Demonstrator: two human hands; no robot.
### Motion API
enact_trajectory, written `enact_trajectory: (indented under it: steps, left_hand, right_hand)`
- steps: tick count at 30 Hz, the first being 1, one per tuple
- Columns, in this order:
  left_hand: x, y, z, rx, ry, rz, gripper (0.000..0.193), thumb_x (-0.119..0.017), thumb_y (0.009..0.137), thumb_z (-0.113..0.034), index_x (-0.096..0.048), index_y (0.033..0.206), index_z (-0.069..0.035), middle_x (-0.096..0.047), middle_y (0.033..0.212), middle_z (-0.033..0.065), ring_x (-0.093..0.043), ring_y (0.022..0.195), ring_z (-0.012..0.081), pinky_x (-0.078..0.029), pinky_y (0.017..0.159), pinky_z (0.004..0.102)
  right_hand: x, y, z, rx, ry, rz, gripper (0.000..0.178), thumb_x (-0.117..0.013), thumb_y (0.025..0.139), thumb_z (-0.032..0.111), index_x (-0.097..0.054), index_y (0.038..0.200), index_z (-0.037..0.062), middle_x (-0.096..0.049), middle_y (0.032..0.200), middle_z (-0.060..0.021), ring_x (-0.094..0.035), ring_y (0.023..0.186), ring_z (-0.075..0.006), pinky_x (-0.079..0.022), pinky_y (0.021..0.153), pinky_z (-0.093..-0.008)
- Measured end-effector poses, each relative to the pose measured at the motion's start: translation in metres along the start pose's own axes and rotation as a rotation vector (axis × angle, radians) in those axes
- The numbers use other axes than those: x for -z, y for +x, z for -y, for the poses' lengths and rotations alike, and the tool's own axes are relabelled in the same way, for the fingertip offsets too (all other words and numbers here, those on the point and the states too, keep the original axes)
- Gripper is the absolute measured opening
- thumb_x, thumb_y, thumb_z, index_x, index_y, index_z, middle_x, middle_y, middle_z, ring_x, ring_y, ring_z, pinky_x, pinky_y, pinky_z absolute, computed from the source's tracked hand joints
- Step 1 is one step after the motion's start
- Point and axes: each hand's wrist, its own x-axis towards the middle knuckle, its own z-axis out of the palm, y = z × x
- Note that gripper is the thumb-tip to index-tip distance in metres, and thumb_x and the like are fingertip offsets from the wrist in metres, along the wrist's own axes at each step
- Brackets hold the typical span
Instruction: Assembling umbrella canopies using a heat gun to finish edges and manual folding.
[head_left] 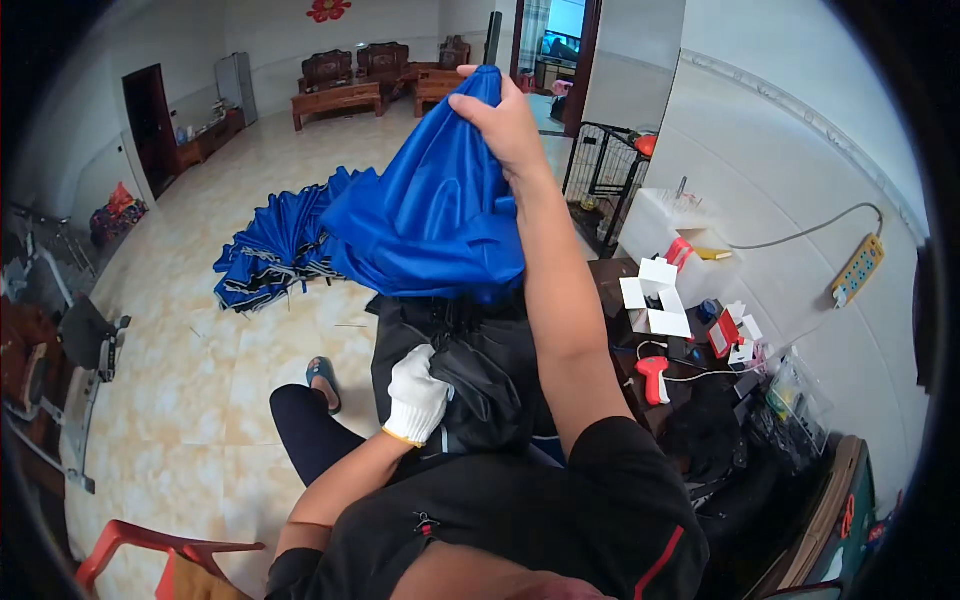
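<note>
My bare right hand [500, 115] is raised, pinching the peak of a blue umbrella cloth [430, 215] between thumb and fingers. The shiny cloth hangs from it in folds down toward my lap. A black rod [493, 38] sticks up just beyond the fingers; where it joins is hidden. My left hand [416, 395], in a white knitted glove, is closed on bunched black fabric [478, 385] over my lap. Its fingertips are mostly hidden. To the left on the floor lies a pleated heap of more blue cloth [280, 235] with pale-edged dark folds.
At my right, a dark table [612, 270] bears an opened white box [655, 300], a red-and-white tagging gun [652, 378] and a white foam box [655, 225]. A wire cage [600, 175] stands beyond. A red plastic chair [130, 535] is at lower left, metal-framed equipment [85, 330] at left.
</note>
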Motion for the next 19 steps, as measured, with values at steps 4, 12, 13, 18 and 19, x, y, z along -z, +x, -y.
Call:
enact_trajectory:
  steps: [4,12,13,18,19]
  left_hand:
    - [0.001,-0.001,-0.01,-0.071,-0.124,-0.007,0.018,-0.057,0.071,-0.002,-0.061,0.088,0.001,-0.06,0.08,0.0175,-0.06,0.078,0.0341,-0.047,0.067,0.033]
    - [-0.003,0.007,0.028,0.053,-0.225,0.069,0.017,-0.058,0.073,-0.003,-0.062,0.089,0.0,-0.062,0.082,0.0155,-0.06,0.078,0.033,-0.047,0.068,0.0322]
    - [-0.002,0.008,0.026,0.034,-0.2,0.046,0.017,-0.058,0.073,-0.003,-0.062,0.089,0.0,-0.061,0.082,0.0158,-0.061,0.079,0.0328,-0.046,0.068,0.0322]
    - [0.0,0.008,0.034,-0.006,-0.09,0.047,0.018,-0.059,0.072,-0.003,-0.062,0.089,-0.001,-0.061,0.081,0.0169,-0.061,0.08,0.0319,-0.046,0.069,0.0321]
    - [-0.001,0.008,0.039,-0.012,-0.062,0.07,0.018,-0.059,0.072,-0.003,-0.062,0.089,-0.001,-0.061,0.081,0.0171,-0.061,0.081,0.0317,-0.046,0.07,0.0321]
  right_hand:
    - [0.005,-0.011,0.002,-0.09,0.001,0.014,0.037,-0.063,0.074,0.011,-0.056,0.109,0.001,-0.061,0.085,-0.0051,-0.059,0.072,-0.0127,-0.048,0.068,-0.0261]
    - [-0.021,-0.052,-0.043,-0.348,0.104,0.029,0.023,-0.055,0.075,0.007,-0.059,0.096,-0.0005,-0.058,0.077,-0.002,-0.055,0.065,-0.0092,-0.046,0.061,-0.0246]
    - [-0.02,-0.054,-0.047,-0.356,0.107,0.034,0.023,-0.055,0.075,0.007,-0.059,0.096,-0.0005,-0.058,0.077,-0.002,-0.055,0.065,-0.0092,-0.046,0.061,-0.0246]
    - [-0.016,-0.07,-0.056,-0.321,0.103,-0.039,0.016,-0.054,0.073,0.006,-0.058,0.087,-0.0007,-0.055,0.069,-0.0008,-0.053,0.059,-0.0092,-0.044,0.056,-0.0248]
    - [-0.018,-0.077,-0.057,-0.283,0.046,-0.086,0.022,-0.054,0.075,0.007,-0.058,0.094,-0.0026,-0.057,0.073,-0.0022,-0.055,0.061,-0.0097,-0.045,0.059,-0.0238]
